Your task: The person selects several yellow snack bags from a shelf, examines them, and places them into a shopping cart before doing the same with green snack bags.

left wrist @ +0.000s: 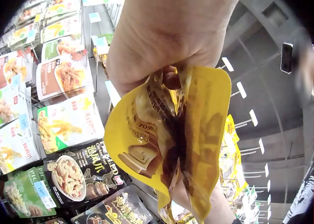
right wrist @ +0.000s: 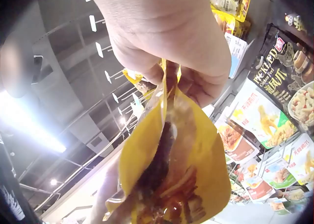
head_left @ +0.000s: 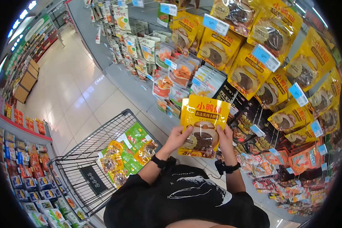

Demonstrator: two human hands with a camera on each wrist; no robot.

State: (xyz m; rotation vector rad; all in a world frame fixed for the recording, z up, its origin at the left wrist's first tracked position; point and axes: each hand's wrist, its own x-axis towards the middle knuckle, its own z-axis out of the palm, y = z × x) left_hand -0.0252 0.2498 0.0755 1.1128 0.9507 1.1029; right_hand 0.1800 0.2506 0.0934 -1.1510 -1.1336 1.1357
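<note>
Both hands hold up a yellow snack pouch (head_left: 204, 123) in front of the chest, its printed face toward the head camera. A clear window in it shows dark food. My left hand (head_left: 176, 139) grips the left side with the thumb on the front; my right hand (head_left: 226, 140) pinches the right side the same way. A second yellow edge shows along the pouch's left side, behind the front face. In the left wrist view, the fingers close on the side of the pouch (left wrist: 203, 136). The right wrist view shows the pouch (right wrist: 206, 155) hanging below the gripping hand.
A wire shopping cart (head_left: 74, 161) stands at the left with yellow and green packets (head_left: 133, 148) in it. Ahead and right, a shelf rack holds hanging yellow pouches (head_left: 250, 72) and price tags (head_left: 266, 57). Tiled floor (head_left: 70, 81) runs along the aisle; another shelf (head_left: 26, 171) lines the left.
</note>
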